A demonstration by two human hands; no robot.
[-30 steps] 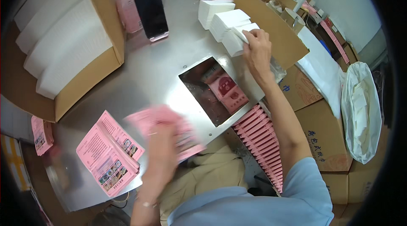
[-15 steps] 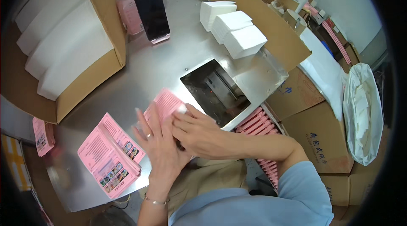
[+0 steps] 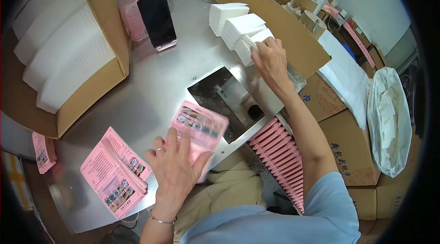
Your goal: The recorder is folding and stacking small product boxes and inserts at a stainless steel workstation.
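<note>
My left hand point(image 3: 176, 164) holds a pink printed packet point(image 3: 208, 127) at the table's front edge. Its fingers lie over the packet's face, with the thumb out along the near side; the packet is partly blurred. Farther right, my right hand point(image 3: 271, 58) pinches the near end of the white folded napkins point(image 3: 245, 50). How many it grips is hidden by the fingers. Two more blocks of napkins point(image 3: 228, 17) stand just behind. To the left of my left hand lies a pile of pink printed packets point(image 3: 107, 170), fanned slightly apart.
A rectangular opening point(image 3: 229, 102) is cut into the metal table point(image 3: 160, 76). Pink packets stand in a row point(image 3: 279, 157) below its right edge. A phone point(image 3: 157, 19) on a stand and a bottle of pink liquid point(image 3: 133, 15) are at the back. At left, a carton point(image 3: 91, 90) holds white stacks.
My hands, together over the pink packet before, have parted. My right hand has moved up and right onto the napkins. My left hand stays with the packet, whose pictured part now shows.
</note>
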